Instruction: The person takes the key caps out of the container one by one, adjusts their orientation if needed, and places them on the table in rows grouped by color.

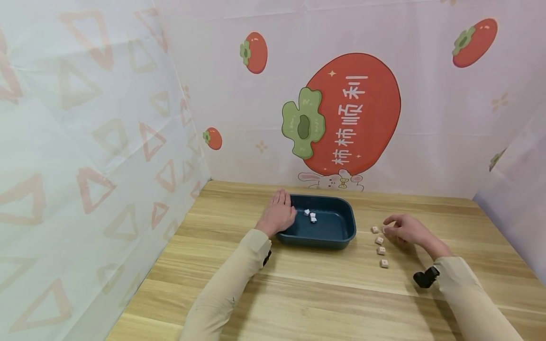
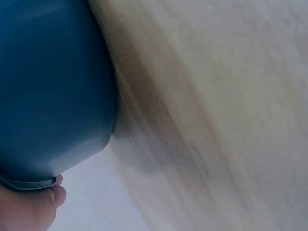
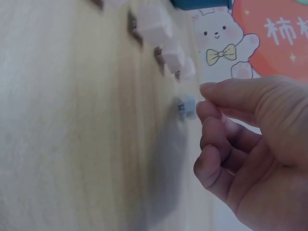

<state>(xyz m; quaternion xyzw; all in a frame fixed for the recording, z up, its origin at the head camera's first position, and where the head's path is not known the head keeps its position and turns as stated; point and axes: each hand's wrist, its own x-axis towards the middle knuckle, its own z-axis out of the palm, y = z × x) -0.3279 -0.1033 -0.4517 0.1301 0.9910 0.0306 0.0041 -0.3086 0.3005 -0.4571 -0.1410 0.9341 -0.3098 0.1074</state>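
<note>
My left hand [image 1: 279, 217] rests along the left rim of a dark blue tray [image 1: 320, 244], fingers extended toward the back; in the left wrist view, fingertips [image 2: 58, 195] show beside the rim. My right hand [image 1: 409, 229] is low over the table right of the tray, thumb and fingers bent. In the right wrist view its thumb and forefinger tips are right beside a small pale keycap [image 3: 188, 107]. Several pale pink keycaps [image 1: 379, 240] stand in a loose line between that hand and the tray. White keycaps [image 1: 313, 218] lie together inside the tray, toward its left.
The wood-grain table [image 1: 298, 293] meets a printed back wall [image 1: 435, 142] with persimmon drawings. A patterned cloth wall [image 1: 106, 156] borders the left side. A black wrist device [image 1: 426, 277] is strapped near the right sleeve.
</note>
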